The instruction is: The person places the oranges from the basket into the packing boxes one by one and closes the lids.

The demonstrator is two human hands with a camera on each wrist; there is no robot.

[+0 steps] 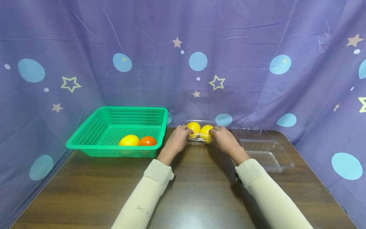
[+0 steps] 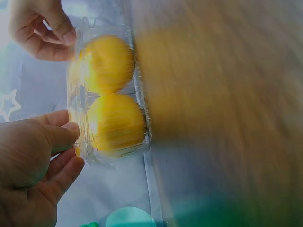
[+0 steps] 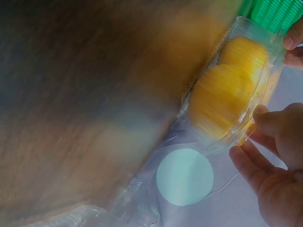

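Observation:
Near the far table edge stands a clear plastic clamshell container (image 1: 197,139) with two round yellow fruits inside, one (image 1: 193,127) left of the other (image 1: 206,132). My left hand (image 1: 178,139) pinches its rim near the left end. Toward the right end, my right hand (image 1: 227,140) pinches the same rim. In the left wrist view the thumb (image 2: 64,137) lies over the rim, with fingers below it. The right wrist view shows the other thumb (image 3: 267,120) set on the rim in a like way, fruits side by side behind clear plastic.
On the left, a green perforated basket (image 1: 114,147) holds a yellow fruit (image 1: 129,140) and an orange-red one (image 1: 147,141). A second clear container (image 1: 281,156) lies open on the right, its lid folded back. A patterned purple curtain (image 1: 243,86) hangs right behind the brown table (image 1: 188,190).

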